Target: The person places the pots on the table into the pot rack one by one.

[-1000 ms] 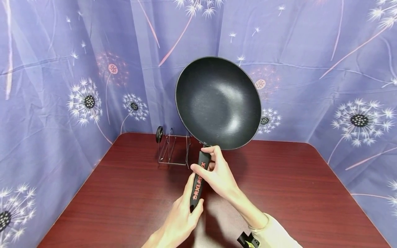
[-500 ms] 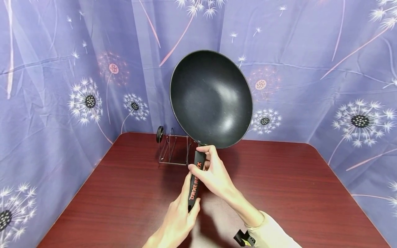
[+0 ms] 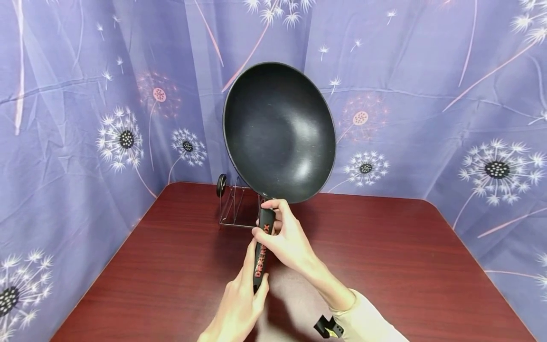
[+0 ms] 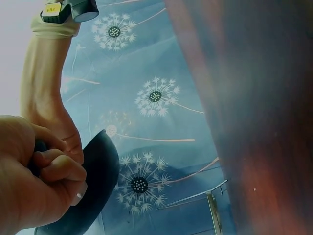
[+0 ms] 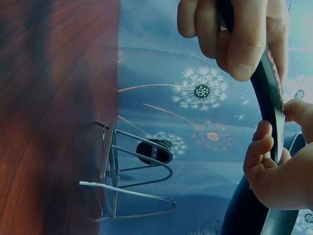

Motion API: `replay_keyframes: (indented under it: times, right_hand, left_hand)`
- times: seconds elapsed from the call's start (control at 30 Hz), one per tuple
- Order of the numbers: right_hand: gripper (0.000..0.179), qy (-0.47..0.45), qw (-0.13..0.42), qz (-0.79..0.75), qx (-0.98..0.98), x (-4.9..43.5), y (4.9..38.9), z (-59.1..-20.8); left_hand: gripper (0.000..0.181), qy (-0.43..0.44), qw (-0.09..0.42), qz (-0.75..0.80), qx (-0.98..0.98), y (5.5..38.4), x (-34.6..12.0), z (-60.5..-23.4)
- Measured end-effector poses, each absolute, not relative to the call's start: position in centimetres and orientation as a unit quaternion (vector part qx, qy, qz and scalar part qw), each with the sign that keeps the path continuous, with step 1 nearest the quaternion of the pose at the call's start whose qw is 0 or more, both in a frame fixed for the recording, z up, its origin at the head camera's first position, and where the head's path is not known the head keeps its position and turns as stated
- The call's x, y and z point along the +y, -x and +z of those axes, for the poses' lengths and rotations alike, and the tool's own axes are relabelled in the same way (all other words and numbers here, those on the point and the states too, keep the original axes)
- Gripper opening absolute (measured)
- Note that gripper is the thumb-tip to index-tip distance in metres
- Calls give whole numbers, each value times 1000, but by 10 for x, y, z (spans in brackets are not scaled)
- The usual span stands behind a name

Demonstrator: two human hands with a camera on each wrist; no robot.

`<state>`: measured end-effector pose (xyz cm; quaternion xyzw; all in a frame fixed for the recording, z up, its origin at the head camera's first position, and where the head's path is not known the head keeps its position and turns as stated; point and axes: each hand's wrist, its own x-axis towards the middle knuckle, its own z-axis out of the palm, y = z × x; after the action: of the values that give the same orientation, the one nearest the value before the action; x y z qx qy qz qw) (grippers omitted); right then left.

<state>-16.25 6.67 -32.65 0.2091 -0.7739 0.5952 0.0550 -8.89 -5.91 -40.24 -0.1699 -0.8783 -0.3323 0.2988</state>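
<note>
Wok (image 3: 279, 133) swings L, prob. nearer rack (image 3: 237, 225) now!
I've L hand (image 3: 239, 294) + R hand (image 3: 287, 238) fingers clamped on hndl (image 3: 261, 257).

**Wire rack (image 3: 238, 225) on a red-brown worktop (image 3: 397, 266)**

From where I stand, the worktop looks like polished dark reddish wood, its grain running crosswise, its far corners rounded. A pale sheen lies toward the near edge, with dark shadow beside it. The metal rack stands directly on the surface, left of the middle and close to the far edge. Narrow wire loops (image 5: 172, 171) rise from its base, and a black round piece (image 3: 221, 185) sits at its left end.
</note>
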Motion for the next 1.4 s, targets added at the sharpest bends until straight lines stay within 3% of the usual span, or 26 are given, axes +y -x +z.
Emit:
replay_keyframes:
  times: [0.33, 0.8, 1.17, 1.4]
  right_hand:
    - [43, -223, 27, 583, -781, 59, 142, -299]
    - [43, -244, 27, 583, -775, 54, 141, -303]
    - [39, -275, 14, 607, -746, 55, 144, -307]
    - [38, -304, 13, 618, -725, 52, 147, -309]
  left_hand:
    - [86, 165, 346, -304, -872, 82, -61, -405]
    - [85, 154, 358, -314, -866, 71, -60, -403]
    - [80, 134, 413, -353, -829, 65, -55, -400]
    - [75, 146, 402, -425, -797, 69, -53, -403]
